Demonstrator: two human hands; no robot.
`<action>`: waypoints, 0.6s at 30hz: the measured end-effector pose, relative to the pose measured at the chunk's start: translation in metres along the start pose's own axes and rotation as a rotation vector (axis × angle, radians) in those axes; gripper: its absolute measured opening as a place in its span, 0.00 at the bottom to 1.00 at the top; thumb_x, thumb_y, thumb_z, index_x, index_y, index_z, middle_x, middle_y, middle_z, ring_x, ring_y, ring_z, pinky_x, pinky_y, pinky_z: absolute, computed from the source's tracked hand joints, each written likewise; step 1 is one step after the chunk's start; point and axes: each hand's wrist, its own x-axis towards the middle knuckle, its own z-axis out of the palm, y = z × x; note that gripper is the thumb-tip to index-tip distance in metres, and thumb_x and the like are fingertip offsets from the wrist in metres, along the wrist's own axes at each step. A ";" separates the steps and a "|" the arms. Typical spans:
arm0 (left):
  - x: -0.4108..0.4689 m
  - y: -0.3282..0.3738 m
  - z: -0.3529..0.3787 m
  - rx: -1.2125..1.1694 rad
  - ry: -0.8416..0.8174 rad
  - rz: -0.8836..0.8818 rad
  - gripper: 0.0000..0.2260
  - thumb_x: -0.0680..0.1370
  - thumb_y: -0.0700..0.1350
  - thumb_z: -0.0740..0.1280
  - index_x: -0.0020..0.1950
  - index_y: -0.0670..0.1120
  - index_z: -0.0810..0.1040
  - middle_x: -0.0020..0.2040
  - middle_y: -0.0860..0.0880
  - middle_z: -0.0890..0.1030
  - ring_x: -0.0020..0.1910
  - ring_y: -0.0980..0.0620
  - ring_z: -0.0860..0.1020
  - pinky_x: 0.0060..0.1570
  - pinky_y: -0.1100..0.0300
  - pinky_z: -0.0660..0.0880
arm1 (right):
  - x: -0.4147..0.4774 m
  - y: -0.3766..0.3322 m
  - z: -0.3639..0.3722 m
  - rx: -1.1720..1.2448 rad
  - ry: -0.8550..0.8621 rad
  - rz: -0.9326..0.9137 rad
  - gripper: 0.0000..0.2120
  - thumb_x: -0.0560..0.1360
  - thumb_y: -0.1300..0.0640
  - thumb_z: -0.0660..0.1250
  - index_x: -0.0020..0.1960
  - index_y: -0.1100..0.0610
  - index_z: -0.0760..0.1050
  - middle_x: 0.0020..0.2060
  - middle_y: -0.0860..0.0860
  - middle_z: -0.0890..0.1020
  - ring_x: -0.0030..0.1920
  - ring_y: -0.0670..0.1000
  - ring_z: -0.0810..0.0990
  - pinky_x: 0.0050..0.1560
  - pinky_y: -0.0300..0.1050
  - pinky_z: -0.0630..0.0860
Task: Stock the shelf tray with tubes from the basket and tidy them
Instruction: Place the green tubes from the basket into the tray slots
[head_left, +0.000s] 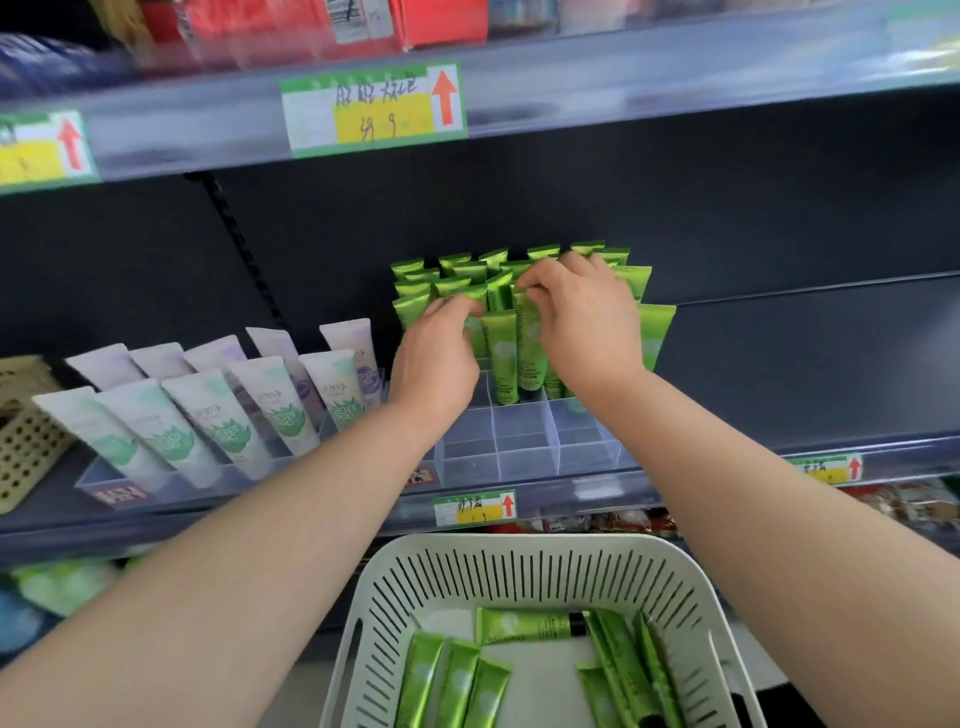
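Both hands in the tray of green tubes (503, 358).
R hand (587, 317) pinches a tube top; L hand (436, 358) curled, grip unclear. Basket (519, 566) below.

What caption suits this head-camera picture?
Both hands straighten green tubes in a clear shelf tray above a slotted basket.

Price tag (373, 110): red arrow; handwriting unreadable.
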 end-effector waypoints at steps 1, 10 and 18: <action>-0.002 -0.003 -0.001 -0.004 -0.011 -0.002 0.17 0.78 0.32 0.60 0.62 0.47 0.77 0.61 0.48 0.78 0.58 0.47 0.76 0.55 0.49 0.75 | 0.000 0.000 0.003 -0.009 -0.032 0.010 0.07 0.78 0.59 0.63 0.51 0.53 0.80 0.42 0.52 0.80 0.44 0.57 0.75 0.38 0.46 0.63; -0.018 -0.019 -0.001 0.052 -0.178 0.039 0.13 0.79 0.35 0.62 0.57 0.48 0.80 0.61 0.52 0.77 0.56 0.50 0.76 0.54 0.53 0.75 | -0.006 0.005 0.021 -0.070 -0.272 0.080 0.11 0.78 0.61 0.62 0.55 0.50 0.79 0.48 0.50 0.81 0.52 0.56 0.73 0.44 0.46 0.62; -0.026 -0.017 -0.005 0.058 -0.198 0.084 0.13 0.79 0.35 0.62 0.57 0.48 0.80 0.61 0.53 0.77 0.50 0.58 0.72 0.51 0.58 0.72 | -0.007 0.005 0.023 -0.076 -0.323 0.074 0.16 0.76 0.63 0.63 0.61 0.50 0.77 0.53 0.52 0.80 0.56 0.57 0.72 0.47 0.49 0.66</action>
